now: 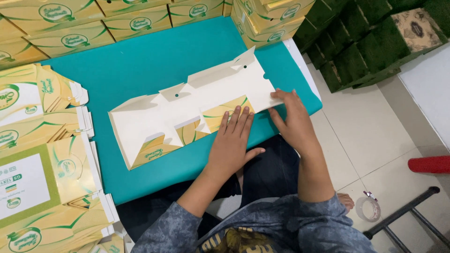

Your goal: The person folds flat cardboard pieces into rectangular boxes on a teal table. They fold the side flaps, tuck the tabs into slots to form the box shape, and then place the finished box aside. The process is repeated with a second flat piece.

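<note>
A flat white cardboard box blank lies unfolded on the teal table top, with yellow and green printed flaps folded up along its near edge. My left hand presses flat on one folded yellow flap. My right hand rests on the blank's right end, fingertips on the white card near the table's right edge. Neither hand grips anything; both lie fingers apart on the cardboard.
Stacks of folded yellow and green box blanks fill the left side. Assembled yellow boxes line the far edge. Dark green boxes stand on the tiled floor at right, with a tape roll, a red object and a black frame.
</note>
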